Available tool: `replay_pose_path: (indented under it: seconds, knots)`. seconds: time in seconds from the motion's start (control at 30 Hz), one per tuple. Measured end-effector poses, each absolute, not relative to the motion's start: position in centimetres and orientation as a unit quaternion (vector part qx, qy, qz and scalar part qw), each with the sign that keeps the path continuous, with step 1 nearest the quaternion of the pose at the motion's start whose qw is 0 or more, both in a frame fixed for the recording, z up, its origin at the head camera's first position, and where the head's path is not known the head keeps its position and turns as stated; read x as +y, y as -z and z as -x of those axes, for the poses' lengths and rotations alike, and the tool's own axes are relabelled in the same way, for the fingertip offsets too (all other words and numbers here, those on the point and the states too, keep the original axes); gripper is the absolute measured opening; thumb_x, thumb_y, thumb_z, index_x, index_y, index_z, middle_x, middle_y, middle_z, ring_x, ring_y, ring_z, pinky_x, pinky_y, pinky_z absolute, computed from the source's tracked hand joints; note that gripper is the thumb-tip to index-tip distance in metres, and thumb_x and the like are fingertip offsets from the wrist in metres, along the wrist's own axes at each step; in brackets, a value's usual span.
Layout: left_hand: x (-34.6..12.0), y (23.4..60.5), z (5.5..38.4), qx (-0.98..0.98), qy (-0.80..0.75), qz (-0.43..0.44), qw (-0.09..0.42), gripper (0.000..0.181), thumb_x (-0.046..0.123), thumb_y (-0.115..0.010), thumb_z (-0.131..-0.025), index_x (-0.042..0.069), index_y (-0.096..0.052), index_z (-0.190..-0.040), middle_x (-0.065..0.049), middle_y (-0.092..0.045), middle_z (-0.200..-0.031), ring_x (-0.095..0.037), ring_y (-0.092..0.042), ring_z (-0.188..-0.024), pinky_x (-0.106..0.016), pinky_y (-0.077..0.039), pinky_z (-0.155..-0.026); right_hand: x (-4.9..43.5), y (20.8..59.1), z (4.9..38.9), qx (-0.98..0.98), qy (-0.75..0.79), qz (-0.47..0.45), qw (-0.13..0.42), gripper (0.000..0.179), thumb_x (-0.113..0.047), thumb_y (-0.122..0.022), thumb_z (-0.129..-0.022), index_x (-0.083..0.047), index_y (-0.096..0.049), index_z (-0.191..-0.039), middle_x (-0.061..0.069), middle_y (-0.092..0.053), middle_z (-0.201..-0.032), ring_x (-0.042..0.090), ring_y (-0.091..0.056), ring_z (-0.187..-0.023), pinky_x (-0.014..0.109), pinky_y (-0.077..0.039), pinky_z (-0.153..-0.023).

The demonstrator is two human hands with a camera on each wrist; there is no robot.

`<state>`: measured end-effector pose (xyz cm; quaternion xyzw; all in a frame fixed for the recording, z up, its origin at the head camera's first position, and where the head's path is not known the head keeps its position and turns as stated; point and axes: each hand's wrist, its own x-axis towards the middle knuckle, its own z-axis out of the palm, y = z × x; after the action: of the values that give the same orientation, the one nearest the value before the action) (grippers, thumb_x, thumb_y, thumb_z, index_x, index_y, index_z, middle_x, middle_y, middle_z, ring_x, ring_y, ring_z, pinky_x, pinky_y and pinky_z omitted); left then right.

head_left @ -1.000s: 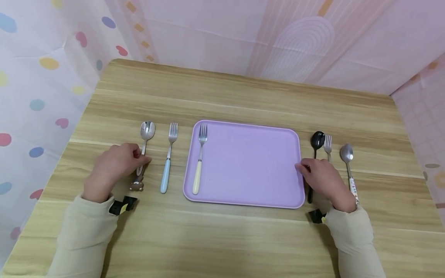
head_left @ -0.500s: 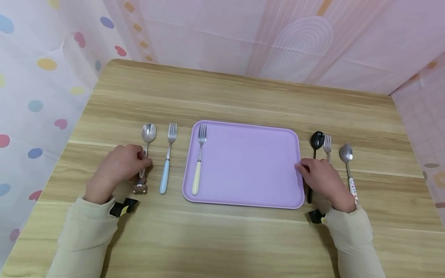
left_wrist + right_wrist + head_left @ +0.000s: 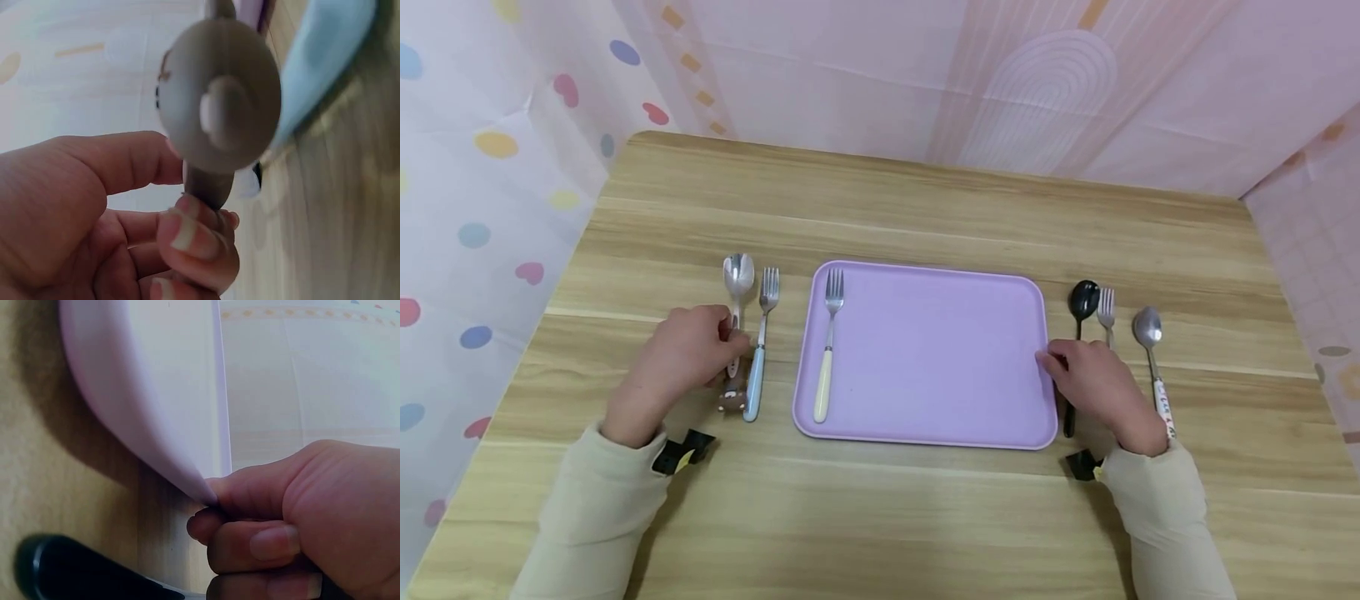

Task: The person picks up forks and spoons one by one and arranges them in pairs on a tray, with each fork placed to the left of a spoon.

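My left hand [image 3: 688, 354] pinches a metal spoon [image 3: 739, 273] by its brown handle, which ends in a bear-shaped figure [image 3: 219, 94] that fills the middle of the left wrist view. Right beside it lies a fork with a light blue handle [image 3: 755, 383]. My right hand [image 3: 1097, 383] grips the right rim of a lilac tray [image 3: 940, 358] between thumb and fingers, as the right wrist view shows. A fork with a cream handle [image 3: 824, 383] lies along the tray's left side.
Right of the tray are a black spoon [image 3: 1083, 300], a small fork [image 3: 1106, 308] partly hidden by my right hand, and a spoon with a patterned white handle [image 3: 1162, 404]. The wooden table [image 3: 910, 525] meets patterned curtains at the back and left.
My left hand has moved right with the bear-handled spoon, which now stands close beside the blue-handled fork. My right hand and the tray have stayed in place.
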<state>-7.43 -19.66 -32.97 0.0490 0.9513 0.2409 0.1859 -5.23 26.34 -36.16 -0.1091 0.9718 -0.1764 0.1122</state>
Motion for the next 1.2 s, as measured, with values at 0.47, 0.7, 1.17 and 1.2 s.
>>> replay_pose_path:
  seconds: [0.47, 0.7, 1.17, 1.2]
  knots:
    - [-14.7, 32.4, 8.0, 0.947, -0.26, -0.082, 0.168, 0.023, 0.018, -0.056, -0.09, 0.007, -0.05, -0.071, -0.003, -0.05, -0.057, -0.017, -0.049, -0.049, -0.031, -0.039, -0.046, 26.0, 36.1, 5.3, 0.972, 0.176, 0.11, 0.114, 0.024, -0.016, -0.054, -0.097, -0.008, -0.06, -0.075, -0.001, -0.047, -0.058, 0.017, -0.047, -0.055, 0.033, -0.038, -0.053]
    - [-11.8, 33.2, 8.4, 0.947, -0.249, -0.102, 0.175, 0.026, 0.018, -0.059, -0.089, 0.008, -0.049, -0.067, -0.001, -0.045, -0.055, -0.016, -0.047, -0.048, -0.029, -0.037, -0.044, 26.0, 36.4, 5.1, 0.973, 0.174, 0.11, 0.107, 0.024, -0.016, -0.055, -0.096, -0.009, -0.059, -0.074, -0.001, -0.047, -0.057, 0.017, -0.047, -0.054, 0.033, -0.038, -0.053]
    - [-8.9, 33.8, 8.4, 0.949, -0.235, -0.095, 0.187, 0.031, 0.02, -0.06, -0.087, 0.011, -0.047, -0.06, 0.001, -0.041, -0.051, -0.015, -0.047, -0.046, -0.028, -0.033, -0.04, 26.0, 36.3, 5.3, 0.971, 0.178, 0.109, 0.114, 0.024, -0.018, -0.054, -0.097, -0.009, -0.059, -0.075, -0.001, -0.047, -0.058, 0.016, -0.046, -0.054, 0.032, -0.037, -0.052]
    - [-8.8, 33.8, 8.4, 0.948, -0.237, -0.091, 0.191, 0.032, 0.021, -0.06, -0.087, 0.011, -0.046, -0.059, 0.002, -0.041, -0.051, -0.015, -0.047, -0.046, -0.028, -0.033, -0.04, 26.0, 36.4, 5.3, 0.972, 0.177, 0.108, 0.114, 0.024, -0.018, -0.054, -0.097, -0.009, -0.059, -0.075, -0.001, -0.047, -0.058, 0.016, -0.046, -0.055, 0.032, -0.037, -0.052]
